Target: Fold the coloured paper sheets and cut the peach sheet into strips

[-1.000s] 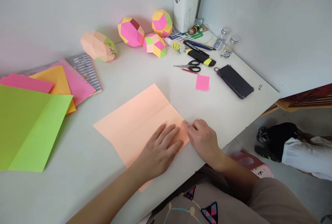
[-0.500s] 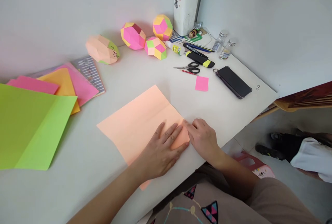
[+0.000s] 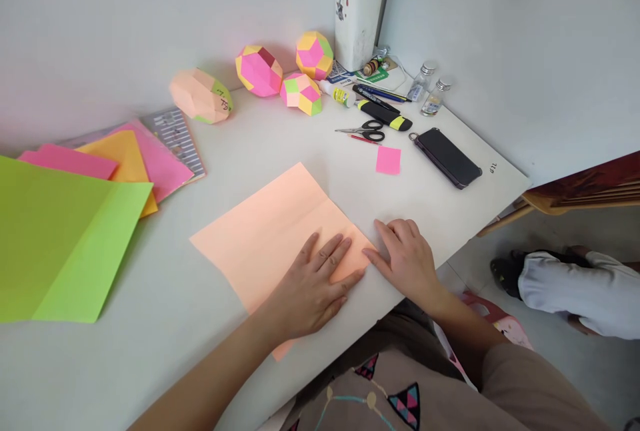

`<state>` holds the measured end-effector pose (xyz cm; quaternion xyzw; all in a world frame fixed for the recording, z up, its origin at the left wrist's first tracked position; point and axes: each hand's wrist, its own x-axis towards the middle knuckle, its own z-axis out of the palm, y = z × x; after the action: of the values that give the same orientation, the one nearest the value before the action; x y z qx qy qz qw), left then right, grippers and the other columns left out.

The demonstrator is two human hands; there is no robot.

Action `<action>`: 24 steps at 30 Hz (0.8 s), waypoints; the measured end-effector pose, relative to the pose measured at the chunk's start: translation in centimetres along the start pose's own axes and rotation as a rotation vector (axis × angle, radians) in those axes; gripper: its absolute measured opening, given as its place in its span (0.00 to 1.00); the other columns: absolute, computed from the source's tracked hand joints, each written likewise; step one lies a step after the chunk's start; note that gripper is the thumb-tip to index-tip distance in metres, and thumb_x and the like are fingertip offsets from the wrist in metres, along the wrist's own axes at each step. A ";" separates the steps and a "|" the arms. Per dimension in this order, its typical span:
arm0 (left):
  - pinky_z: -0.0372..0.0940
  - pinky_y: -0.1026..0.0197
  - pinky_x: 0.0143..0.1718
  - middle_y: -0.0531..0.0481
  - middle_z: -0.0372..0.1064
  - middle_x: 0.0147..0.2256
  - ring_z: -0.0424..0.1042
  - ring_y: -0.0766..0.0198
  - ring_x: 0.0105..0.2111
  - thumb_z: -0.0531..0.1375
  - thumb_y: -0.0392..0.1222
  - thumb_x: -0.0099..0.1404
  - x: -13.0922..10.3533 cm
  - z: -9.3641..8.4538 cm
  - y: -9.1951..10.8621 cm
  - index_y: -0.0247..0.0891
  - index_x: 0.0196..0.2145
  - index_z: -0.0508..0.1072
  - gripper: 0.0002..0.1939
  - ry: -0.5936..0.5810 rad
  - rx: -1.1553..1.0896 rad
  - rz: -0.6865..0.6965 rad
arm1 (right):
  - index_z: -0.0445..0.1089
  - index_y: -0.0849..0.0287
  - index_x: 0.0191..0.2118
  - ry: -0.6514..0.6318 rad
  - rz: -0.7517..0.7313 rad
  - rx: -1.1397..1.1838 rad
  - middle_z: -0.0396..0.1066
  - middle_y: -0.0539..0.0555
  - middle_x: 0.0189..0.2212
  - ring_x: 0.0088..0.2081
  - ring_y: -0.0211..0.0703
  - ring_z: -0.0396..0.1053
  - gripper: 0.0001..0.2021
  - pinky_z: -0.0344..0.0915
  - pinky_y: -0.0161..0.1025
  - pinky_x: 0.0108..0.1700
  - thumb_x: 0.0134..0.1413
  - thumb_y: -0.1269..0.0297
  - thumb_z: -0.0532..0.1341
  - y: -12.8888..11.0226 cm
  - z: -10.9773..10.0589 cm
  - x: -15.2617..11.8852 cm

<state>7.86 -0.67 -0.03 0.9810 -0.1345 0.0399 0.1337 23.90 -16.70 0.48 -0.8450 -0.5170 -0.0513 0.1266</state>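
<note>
Our flat peach paper sheet (image 3: 265, 238): creased, completion unclear | left hand (image 3: 313, 291) spread atop, five o'clock | right hand (image 3: 407, 261) loose, ungripping, three o'clock

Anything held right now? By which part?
Nothing is gripped: the left hand lies flat on the peach paper; the right hand has its thumb at the paper's edge.

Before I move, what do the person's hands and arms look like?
The left hand and right hand are gloveless, forearms bare. A grey-brown sleeve shows on the right; the left sleeve is out of view. The matching top bears dark triangles patterned pink and blue.
</note>
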 end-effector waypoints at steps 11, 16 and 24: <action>0.42 0.32 0.60 0.37 0.40 0.66 0.39 0.43 0.65 0.53 0.45 0.68 0.1 0.1 0.1 0.46 0.62 0.55 0.26 0.019 0.039 0.006 | 0.70 0.62 0.45 0.160 0.078 0.264 0.68 0.56 0.33 0.38 0.45 0.64 0.13 0.64 0.41 0.40 0.60 0.60 0.55 0.3 -0.1 -0.4; 0.48 0.36 0.60 0.36 0.56 0.60 0.47 0.43 0.64 0.54 0.42 0.67 -1.3 0.2 0.5 0.39 0.54 0.66 0.18 0.148 0.092 0.010 | 0.67 0.60 0.51 -0.012 -0.001 0.035 0.63 0.63 0.50 0.53 0.56 0.57 0.18 0.60 0.49 0.45 0.59 0.56 0.56 -0.9 -0.3 -0.5; 0.45 0.43 0.63 0.37 0.43 0.65 0.43 0.47 0.65 0.51 0.46 0.69 -6.4 0.1 1.5 0.35 0.62 0.56 0.26 0.077 0.150 -0.171 | 0.66 0.63 0.51 0.032 -0.024 -0.047 0.61 0.67 0.54 0.59 0.62 0.53 0.17 0.60 0.54 0.47 0.62 0.59 0.52 -0.5 0.1 0.4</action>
<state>1.27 -0.48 -0.52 0.9939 -0.0419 0.0762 0.0677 23.58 -16.13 0.51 -0.8406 -0.5236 -0.0783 0.1145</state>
